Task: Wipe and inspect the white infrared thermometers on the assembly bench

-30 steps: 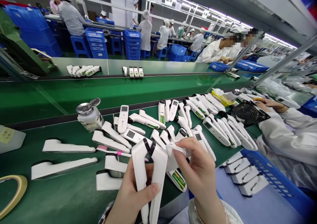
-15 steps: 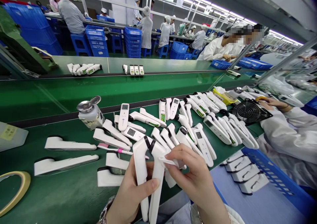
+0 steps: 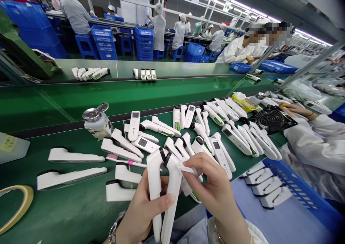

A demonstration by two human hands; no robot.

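My left hand (image 3: 147, 204) is closed around two white infrared thermometers, a left one (image 3: 154, 186) and a right one (image 3: 172, 186), side by side with their black-rimmed heads up. Its thumb presses across the right one. My right hand (image 3: 212, 186) pinches a white cloth (image 3: 187, 172) against the upper side of the right thermometer; part of the cloth hangs below the fingers. Many more thermometers lie on the green bench just beyond, such as one with its display up (image 3: 134, 126). A brush with pink bands (image 3: 130, 162) lies among them.
A dispenser bottle with a metal lid (image 3: 98, 123) stands at the back left, and a tape roll (image 3: 25, 204) lies at the left edge. On the right are a blue basket (image 3: 299, 193) holding thermometers, a black fan (image 3: 269, 120) and a co-worker's sleeve (image 3: 315, 139). A green conveyor (image 3: 121, 93) runs behind.
My right hand and the cloth have shifted slightly along the right thermometer's side. Both thermometers stay in my left hand, tilted a little more to the right.
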